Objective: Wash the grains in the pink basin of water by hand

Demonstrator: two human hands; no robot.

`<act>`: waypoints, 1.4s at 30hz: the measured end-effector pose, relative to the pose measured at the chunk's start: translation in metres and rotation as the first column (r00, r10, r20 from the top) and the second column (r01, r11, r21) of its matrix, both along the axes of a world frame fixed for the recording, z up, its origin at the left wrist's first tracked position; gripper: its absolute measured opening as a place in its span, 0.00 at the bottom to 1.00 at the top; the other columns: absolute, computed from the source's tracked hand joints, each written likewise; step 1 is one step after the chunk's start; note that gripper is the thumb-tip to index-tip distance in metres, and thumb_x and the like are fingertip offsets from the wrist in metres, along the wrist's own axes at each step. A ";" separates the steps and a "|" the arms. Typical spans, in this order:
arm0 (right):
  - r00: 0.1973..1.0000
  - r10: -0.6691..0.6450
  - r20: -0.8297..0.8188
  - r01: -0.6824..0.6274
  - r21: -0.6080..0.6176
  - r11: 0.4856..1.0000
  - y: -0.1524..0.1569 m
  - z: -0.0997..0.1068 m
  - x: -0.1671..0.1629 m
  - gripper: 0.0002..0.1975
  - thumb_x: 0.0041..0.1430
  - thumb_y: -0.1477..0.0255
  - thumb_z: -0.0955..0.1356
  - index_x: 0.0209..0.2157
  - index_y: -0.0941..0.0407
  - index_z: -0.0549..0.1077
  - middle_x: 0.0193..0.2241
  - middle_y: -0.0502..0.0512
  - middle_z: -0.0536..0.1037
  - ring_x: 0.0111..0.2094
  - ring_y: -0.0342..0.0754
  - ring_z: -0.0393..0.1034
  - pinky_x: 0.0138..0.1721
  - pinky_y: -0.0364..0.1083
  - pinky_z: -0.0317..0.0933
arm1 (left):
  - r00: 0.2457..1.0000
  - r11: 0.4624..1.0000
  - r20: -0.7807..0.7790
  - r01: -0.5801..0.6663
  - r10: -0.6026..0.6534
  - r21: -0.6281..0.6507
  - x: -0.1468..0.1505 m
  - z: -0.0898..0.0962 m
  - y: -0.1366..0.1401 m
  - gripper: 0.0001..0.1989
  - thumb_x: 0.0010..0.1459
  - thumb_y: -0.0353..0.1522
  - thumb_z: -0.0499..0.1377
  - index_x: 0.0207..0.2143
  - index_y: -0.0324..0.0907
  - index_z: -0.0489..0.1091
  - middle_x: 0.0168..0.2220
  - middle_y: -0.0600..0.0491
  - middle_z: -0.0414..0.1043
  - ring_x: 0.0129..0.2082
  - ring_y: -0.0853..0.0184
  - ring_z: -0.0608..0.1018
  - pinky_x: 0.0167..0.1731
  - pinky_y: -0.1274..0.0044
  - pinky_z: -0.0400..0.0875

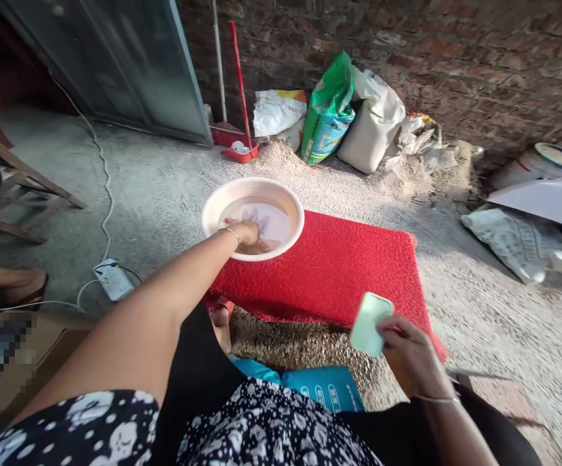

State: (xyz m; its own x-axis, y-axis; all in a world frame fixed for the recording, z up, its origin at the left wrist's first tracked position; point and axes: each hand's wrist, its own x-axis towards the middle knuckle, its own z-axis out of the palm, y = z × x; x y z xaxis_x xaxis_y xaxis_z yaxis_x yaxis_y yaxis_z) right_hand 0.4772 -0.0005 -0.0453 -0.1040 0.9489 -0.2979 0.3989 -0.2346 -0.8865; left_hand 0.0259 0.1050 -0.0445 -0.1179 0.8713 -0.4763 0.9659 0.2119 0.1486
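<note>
My left hand [246, 234] is dipped into a white basin [292, 249] partly filled with water [277, 220]. Its fingers are blurred by the water, so I cannot make out whether they hold anything. Over the near edge of the red mat [358, 259], my right hand [409, 349] pinches a pale green, flat, rectangular thing with rounded corners and a raised rim [370, 323]; it looks like a phone case or a shallow tray. The basin stands on the left end of the mat.
Green and white sacks [329, 110] lean on the brick wall beside a red dustpan [242, 154]. At left a power strip [113, 279] with a white cable lies near another person's foot [23, 285] and a wooden stool [23, 175]. A bucket [535, 165] stands at right.
</note>
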 end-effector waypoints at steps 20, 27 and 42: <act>0.897 0.379 -0.226 -0.423 -0.195 0.885 0.034 -0.038 -0.259 0.06 0.40 0.74 0.67 0.26 0.55 0.70 0.20 0.44 0.69 0.18 0.40 0.61 0.18 0.40 0.58 | 0.999 1.000 0.047 0.002 -0.001 -0.027 -0.002 -0.007 0.001 0.66 0.35 0.55 0.69 0.70 0.53 0.36 0.72 0.49 0.23 0.66 0.33 0.24 0.57 0.39 0.34; 0.978 0.091 -0.186 -0.125 -0.179 0.976 0.077 -0.033 -0.108 0.15 0.32 0.66 0.72 0.26 0.56 0.69 0.19 0.44 0.70 0.17 0.41 0.64 0.16 0.42 0.60 | 1.000 0.999 0.004 0.008 -0.008 -0.048 0.002 0.005 -0.003 0.62 0.38 0.56 0.68 0.69 0.60 0.35 0.72 0.51 0.22 0.67 0.37 0.26 0.56 0.37 0.34; 0.910 -0.399 0.112 0.391 0.092 0.916 0.070 0.011 0.095 0.16 0.31 0.66 0.73 0.27 0.54 0.72 0.19 0.47 0.68 0.16 0.43 0.62 0.17 0.45 0.60 | 0.999 0.998 -0.032 -0.004 0.002 -0.066 -0.001 0.005 0.000 0.59 0.37 0.56 0.67 0.68 0.64 0.40 0.72 0.50 0.26 0.68 0.38 0.28 0.55 0.37 0.36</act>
State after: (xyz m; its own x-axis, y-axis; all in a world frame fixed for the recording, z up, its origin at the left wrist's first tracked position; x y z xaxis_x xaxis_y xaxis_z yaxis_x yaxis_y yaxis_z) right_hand 0.5718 0.0694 -0.0347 0.3174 0.9226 -0.2194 0.3947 -0.3389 -0.8540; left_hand 0.0248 0.1055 -0.0398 -0.1366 0.8379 -0.5285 0.9694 0.2230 0.1030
